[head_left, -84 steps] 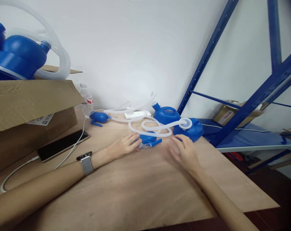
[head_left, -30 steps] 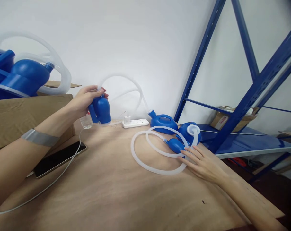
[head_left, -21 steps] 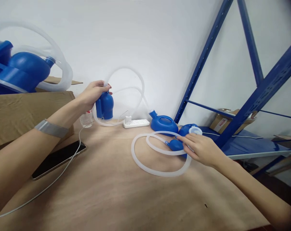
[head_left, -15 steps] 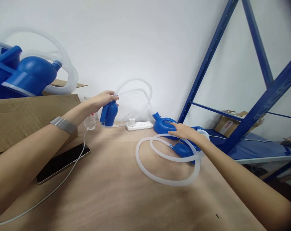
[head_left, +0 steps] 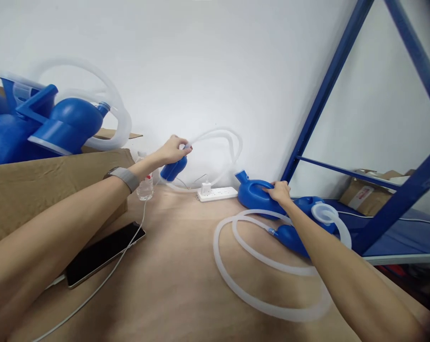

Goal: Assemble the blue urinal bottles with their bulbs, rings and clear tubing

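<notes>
My left hand (head_left: 175, 148) is closed around the narrow neck of a small blue plastic urinal cup (head_left: 173, 170), held tilted above the far edge of the table. From that neck a whitish flexible tube (head_left: 232, 137) loops along the wall. My right hand (head_left: 279, 192) grips the handle of a blue urinal bottle (head_left: 255, 195), which rests on its side with its open mouth pointing up and left. Just below my right forearm lies another blue urinal bottle (head_left: 289, 237), partly hidden, its long whitish tube (head_left: 265, 308) coiled on the table.
At left a cardboard box (head_left: 58, 185) is piled with blue urinal parts (head_left: 76, 118) and tubing. Nearby are a phone (head_left: 104, 256) with a white cable, a clear bottle (head_left: 144, 189) and a white power strip (head_left: 218, 194). A blue metal rack (head_left: 318, 109) stands right.
My view has shifted left, so everything appears farther right. The urinal cup in my left hand has tilted. My right fingers have closed on the urinal bottle's handle.
</notes>
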A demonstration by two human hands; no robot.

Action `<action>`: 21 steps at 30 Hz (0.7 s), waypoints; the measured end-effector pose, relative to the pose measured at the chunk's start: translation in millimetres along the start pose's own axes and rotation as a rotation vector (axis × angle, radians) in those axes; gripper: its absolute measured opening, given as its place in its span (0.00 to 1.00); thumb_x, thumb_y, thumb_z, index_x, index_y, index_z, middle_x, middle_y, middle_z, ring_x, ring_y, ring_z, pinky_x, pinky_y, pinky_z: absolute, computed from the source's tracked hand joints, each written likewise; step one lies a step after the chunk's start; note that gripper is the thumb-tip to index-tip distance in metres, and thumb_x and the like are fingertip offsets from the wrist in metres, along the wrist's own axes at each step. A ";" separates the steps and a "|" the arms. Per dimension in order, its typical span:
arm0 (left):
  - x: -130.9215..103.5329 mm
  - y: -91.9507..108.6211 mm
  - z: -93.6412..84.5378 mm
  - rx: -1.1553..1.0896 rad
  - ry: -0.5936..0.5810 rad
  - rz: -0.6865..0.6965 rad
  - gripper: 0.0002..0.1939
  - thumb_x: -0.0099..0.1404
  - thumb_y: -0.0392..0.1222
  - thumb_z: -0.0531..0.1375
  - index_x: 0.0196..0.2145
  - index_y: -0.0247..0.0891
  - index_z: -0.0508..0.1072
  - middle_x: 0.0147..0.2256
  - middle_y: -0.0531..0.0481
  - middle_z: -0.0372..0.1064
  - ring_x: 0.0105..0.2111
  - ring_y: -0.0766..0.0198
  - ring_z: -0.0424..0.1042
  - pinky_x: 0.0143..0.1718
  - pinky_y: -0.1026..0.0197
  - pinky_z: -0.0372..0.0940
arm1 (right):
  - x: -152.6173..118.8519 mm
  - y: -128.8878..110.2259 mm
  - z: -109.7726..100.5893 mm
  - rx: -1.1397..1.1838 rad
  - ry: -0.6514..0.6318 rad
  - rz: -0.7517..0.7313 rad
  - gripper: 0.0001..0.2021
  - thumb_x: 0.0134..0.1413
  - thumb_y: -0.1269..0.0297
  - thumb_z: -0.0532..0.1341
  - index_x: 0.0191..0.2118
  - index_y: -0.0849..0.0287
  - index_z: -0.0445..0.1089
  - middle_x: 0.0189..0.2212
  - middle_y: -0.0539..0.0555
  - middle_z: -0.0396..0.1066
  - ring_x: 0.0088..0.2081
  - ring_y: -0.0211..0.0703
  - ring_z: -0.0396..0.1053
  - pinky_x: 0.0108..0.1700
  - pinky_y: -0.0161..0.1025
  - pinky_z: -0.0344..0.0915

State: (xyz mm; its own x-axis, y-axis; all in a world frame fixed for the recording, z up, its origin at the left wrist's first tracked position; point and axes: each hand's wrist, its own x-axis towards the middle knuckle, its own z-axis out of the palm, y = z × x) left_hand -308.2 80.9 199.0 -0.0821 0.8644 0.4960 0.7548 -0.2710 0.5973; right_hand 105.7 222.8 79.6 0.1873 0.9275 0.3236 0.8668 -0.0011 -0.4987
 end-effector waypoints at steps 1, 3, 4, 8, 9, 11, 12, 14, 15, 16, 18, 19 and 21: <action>2.1 2.6 1.8 0.012 0.055 0.046 0.15 0.64 0.45 0.61 0.42 0.32 0.79 0.52 0.39 0.63 0.45 0.57 0.70 0.57 0.52 0.65 | -0.8 -5.0 -1.4 0.077 0.035 -0.006 0.26 0.51 0.53 0.64 0.50 0.71 0.73 0.55 0.69 0.60 0.62 0.54 0.57 0.71 0.53 0.54; 4.9 6.9 4.5 0.027 0.170 0.167 0.13 0.66 0.42 0.59 0.44 0.31 0.77 0.58 0.37 0.55 0.47 0.59 0.69 0.61 0.54 0.63 | -2.3 -17.9 -8.3 0.241 0.122 -0.001 0.26 0.55 0.55 0.60 0.53 0.70 0.69 0.57 0.67 0.59 0.60 0.49 0.58 0.73 0.49 0.52; 5.3 8.5 5.2 0.032 0.220 0.233 0.13 0.67 0.41 0.59 0.45 0.31 0.77 0.59 0.36 0.54 0.46 0.60 0.70 0.61 0.53 0.63 | -3.4 -25.6 -13.8 0.320 0.168 0.015 0.26 0.57 0.54 0.58 0.55 0.70 0.67 0.57 0.67 0.58 0.59 0.46 0.59 0.72 0.48 0.54; -0.9 11.4 4.2 0.055 0.280 0.375 0.11 0.68 0.41 0.59 0.43 0.32 0.76 0.59 0.36 0.54 0.40 0.62 0.70 0.57 0.51 0.66 | -24.0 -61.1 -44.8 0.584 0.240 0.028 0.30 0.66 0.44 0.49 0.60 0.64 0.59 0.55 0.61 0.63 0.50 0.35 0.65 0.59 0.38 0.66; -4.5 11.6 3.6 0.063 0.262 0.365 0.11 0.68 0.41 0.59 0.43 0.32 0.76 0.59 0.36 0.54 0.38 0.63 0.70 0.56 0.50 0.67 | -36.7 -70.3 -52.0 0.654 0.206 -0.003 0.31 0.65 0.41 0.49 0.60 0.62 0.58 0.53 0.59 0.66 0.47 0.33 0.67 0.54 0.34 0.68; -13.7 11.7 2.6 0.085 0.224 0.323 0.12 0.68 0.42 0.58 0.42 0.31 0.77 0.59 0.36 0.54 0.35 0.65 0.69 0.55 0.50 0.68 | -73.4 -87.4 -61.6 0.910 0.041 -0.083 0.34 0.57 0.39 0.59 0.60 0.59 0.61 0.53 0.56 0.68 0.44 0.32 0.68 0.47 0.31 0.68; -19.0 11.4 2.3 0.095 0.205 0.298 0.14 0.67 0.44 0.58 0.42 0.31 0.77 0.59 0.35 0.54 0.34 0.66 0.69 0.54 0.49 0.68 | -96.5 -94.9 -63.2 0.965 -0.052 -0.098 0.37 0.51 0.37 0.64 0.59 0.60 0.63 0.52 0.56 0.69 0.44 0.33 0.68 0.45 0.30 0.68; -30.6 10.5 1.7 0.114 0.179 0.278 0.17 0.67 0.47 0.58 0.43 0.30 0.77 0.58 0.35 0.55 0.35 0.65 0.69 0.55 0.49 0.68 | -147.6 -106.7 -59.9 1.065 -0.222 -0.097 0.42 0.44 0.35 0.68 0.58 0.61 0.66 0.50 0.57 0.71 0.45 0.36 0.70 0.45 0.30 0.69; -36.5 10.0 1.4 0.130 0.172 0.298 0.18 0.66 0.48 0.58 0.42 0.30 0.77 0.57 0.35 0.57 0.37 0.62 0.70 0.56 0.49 0.68 | -173.4 -110.7 -55.5 1.100 -0.328 -0.087 0.43 0.43 0.35 0.69 0.58 0.62 0.68 0.50 0.57 0.72 0.46 0.36 0.71 0.46 0.30 0.69; -42.5 9.7 0.9 0.149 0.170 0.335 0.18 0.66 0.49 0.58 0.41 0.31 0.77 0.55 0.36 0.59 0.41 0.59 0.71 0.58 0.48 0.67 | -197.8 -113.3 -49.9 1.142 -0.401 -0.042 0.43 0.41 0.36 0.70 0.58 0.62 0.69 0.51 0.57 0.72 0.46 0.37 0.71 0.46 0.30 0.70; -54.6 9.6 0.0 0.200 0.176 0.419 0.18 0.66 0.50 0.56 0.39 0.31 0.77 0.52 0.36 0.63 0.47 0.53 0.70 0.58 0.48 0.66 | -239.3 -114.7 -36.7 1.226 -0.516 0.012 0.41 0.44 0.38 0.70 0.59 0.61 0.69 0.53 0.57 0.71 0.50 0.38 0.72 0.50 0.30 0.70; -60.7 9.9 -0.4 0.235 0.178 0.447 0.19 0.67 0.50 0.54 0.39 0.31 0.77 0.51 0.36 0.64 0.48 0.52 0.70 0.57 0.47 0.67 | -255.6 -113.7 -29.7 1.260 -0.567 0.036 0.40 0.46 0.39 0.70 0.61 0.60 0.68 0.54 0.56 0.70 0.51 0.37 0.71 0.52 0.30 0.70; -73.0 11.0 -0.3 0.305 0.169 0.455 0.20 0.68 0.50 0.53 0.42 0.31 0.77 0.51 0.36 0.64 0.45 0.52 0.71 0.53 0.48 0.69 | -278.8 -108.9 -15.7 1.330 -0.645 0.146 0.43 0.48 0.38 0.69 0.64 0.58 0.64 0.54 0.57 0.70 0.48 0.36 0.72 0.50 0.31 0.71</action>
State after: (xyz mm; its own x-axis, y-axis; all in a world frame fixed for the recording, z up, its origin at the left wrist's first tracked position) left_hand -294.2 14.7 169.6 0.2112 0.6029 0.7693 0.8902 -0.4437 0.1033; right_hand -33.6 -41.5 56.3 -0.3069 0.9515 -0.0191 -0.2562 -0.1019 -0.9612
